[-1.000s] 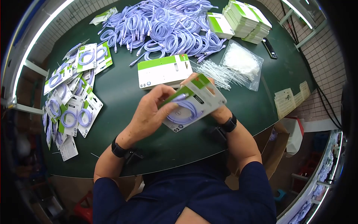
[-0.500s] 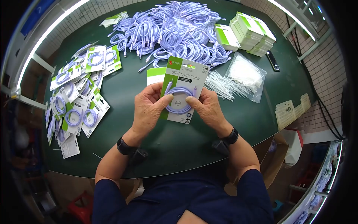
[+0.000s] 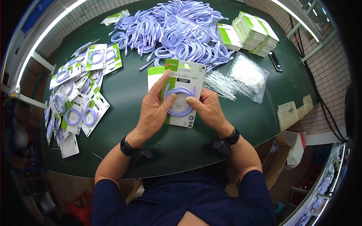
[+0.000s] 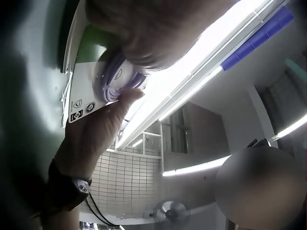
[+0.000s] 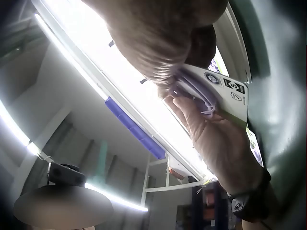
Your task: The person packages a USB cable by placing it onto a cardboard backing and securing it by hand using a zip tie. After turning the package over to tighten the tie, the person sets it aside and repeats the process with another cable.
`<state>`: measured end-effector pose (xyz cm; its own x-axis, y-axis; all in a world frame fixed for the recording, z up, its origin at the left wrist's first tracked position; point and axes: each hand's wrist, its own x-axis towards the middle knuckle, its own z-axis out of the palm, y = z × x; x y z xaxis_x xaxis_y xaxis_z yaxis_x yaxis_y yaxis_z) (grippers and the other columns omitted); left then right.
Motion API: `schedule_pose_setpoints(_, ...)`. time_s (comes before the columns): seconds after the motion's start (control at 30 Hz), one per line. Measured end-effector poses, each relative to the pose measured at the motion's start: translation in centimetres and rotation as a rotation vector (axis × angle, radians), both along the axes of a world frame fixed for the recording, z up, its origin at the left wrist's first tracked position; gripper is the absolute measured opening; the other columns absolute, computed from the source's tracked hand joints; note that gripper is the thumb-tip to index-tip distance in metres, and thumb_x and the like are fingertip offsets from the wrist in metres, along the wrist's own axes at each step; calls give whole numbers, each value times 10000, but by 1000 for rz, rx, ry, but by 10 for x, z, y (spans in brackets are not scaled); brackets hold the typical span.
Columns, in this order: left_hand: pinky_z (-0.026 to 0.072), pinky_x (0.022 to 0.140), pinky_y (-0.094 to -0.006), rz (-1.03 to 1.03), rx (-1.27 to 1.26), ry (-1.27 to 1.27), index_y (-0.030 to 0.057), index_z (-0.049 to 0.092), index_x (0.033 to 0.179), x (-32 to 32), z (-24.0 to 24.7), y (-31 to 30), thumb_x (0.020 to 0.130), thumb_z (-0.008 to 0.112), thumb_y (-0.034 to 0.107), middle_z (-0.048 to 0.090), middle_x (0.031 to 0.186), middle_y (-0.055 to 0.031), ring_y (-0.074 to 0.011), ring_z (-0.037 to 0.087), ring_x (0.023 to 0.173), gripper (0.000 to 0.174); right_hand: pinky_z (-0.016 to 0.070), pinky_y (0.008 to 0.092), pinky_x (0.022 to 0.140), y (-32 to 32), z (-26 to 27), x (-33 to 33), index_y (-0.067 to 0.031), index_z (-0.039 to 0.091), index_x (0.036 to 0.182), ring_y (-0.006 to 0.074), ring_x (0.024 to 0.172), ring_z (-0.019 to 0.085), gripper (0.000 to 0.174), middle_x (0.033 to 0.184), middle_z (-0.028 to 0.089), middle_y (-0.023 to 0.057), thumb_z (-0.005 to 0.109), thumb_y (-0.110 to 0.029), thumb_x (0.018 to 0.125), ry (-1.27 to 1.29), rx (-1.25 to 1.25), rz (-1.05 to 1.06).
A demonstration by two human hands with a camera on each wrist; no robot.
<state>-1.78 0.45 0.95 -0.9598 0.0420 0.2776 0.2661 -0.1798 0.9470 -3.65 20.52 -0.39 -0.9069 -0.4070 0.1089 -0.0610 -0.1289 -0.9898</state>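
Both hands hold a carded USB-C cable upright over the table, its printed front facing up toward the head camera. A lilac coil sits on the white and green card. My right hand grips the right edge, thumb tip on the coil and fingers partly hidden behind the card. On the other side my left hand has its thumb at the coil and its index finger stretched up over the green strip toward the logo. In the left wrist view, the cable coil shows between the thumbs.
Behind the held card lies a card stack, mostly covered. Further back are a heap of lilac cables and stacked cards. White ties, a plastic bag and a black object lie right; finished cable cards pile left.
The card has turned from tilted to upright, and the right hand has come round to its right edge. Most recently the left index finger has lifted and straightened over the card's front.
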Motion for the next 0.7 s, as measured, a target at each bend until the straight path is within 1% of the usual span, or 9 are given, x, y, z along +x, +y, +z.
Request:
schedule_pose_setpoints(0.03,549,957,-343,35,-75,86,14,683,1258,2,0,1,1014,709,102,673,1148,-72,-172,683,1023,261,570,281,881,-1,0,2,43,670,1283,110,1008,678,368,1160,749,78,716,-225,1035,-6,2,14)
schedule_pose_setpoints(0.07,549,957,-343,34,-77,80,14,683,1258,3,0,0,1014,709,102,673,1148,-72,-172,683,1023,261,570,281,881,-2,0,3,43,670,1283,110,1008,678,368,1160,749,78,716,-225,1035,-11,0,13)
schedule_pose_setpoints(0.17,553,930,-345,-63,-262,120,59,696,1236,3,4,-6,996,731,116,672,1151,-86,-204,685,1028,249,583,288,827,-5,3,7,38,667,1263,108,967,684,399,1093,750,72,712,-288,1038,31,-22,10)
schedule_pose_setpoints(0.33,555,902,-343,16,-362,173,57,703,1181,3,2,-5,979,756,136,669,1123,-106,-217,688,1011,224,566,278,877,-3,0,7,26,618,1327,97,1020,660,426,1155,729,58,707,-280,1044,52,57,50)
schedule_pose_setpoints(0.43,551,893,-347,70,-394,148,49,699,1136,6,1,-4,964,775,155,664,1103,-113,-228,689,998,216,579,301,812,-6,4,10,41,645,1259,106,950,674,407,1065,743,92,702,-298,1042,134,76,21)
schedule_pose_setpoints(0.47,551,893,-347,69,-393,142,49,699,1136,6,0,-4,964,775,155,664,1103,-113,-228,689,998,216,579,301,812,-6,4,11,41,645,1259,106,950,674,407,1065,743,92,702,-298,1042,128,77,21)
schedule_pose_setpoints(0.57,513,897,-294,45,-435,140,36,668,1141,5,-1,-7,984,770,155,656,1153,-61,-147,625,1005,222,578,304,804,-6,3,11,45,643,1258,108,937,672,404,1054,743,96,707,-288,1038,168,110,32)
schedule_pose_setpoints(0.6,513,897,-294,47,-434,139,36,668,1141,4,-3,-7,984,770,155,656,1153,-61,-147,625,1005,222,578,304,804,-6,3,11,45,643,1258,108,937,672,404,1054,743,96,707,-288,1038,167,111,34)
schedule_pose_setpoints(0.7,555,902,-375,50,-415,87,45,686,1195,2,-7,-6,966,772,156,663,1096,-96,-232,682,1000,268,578,296,798,-9,1,11,52,651,1244,103,935,674,386,1053,749,89,713,-266,1035,147,137,-32)
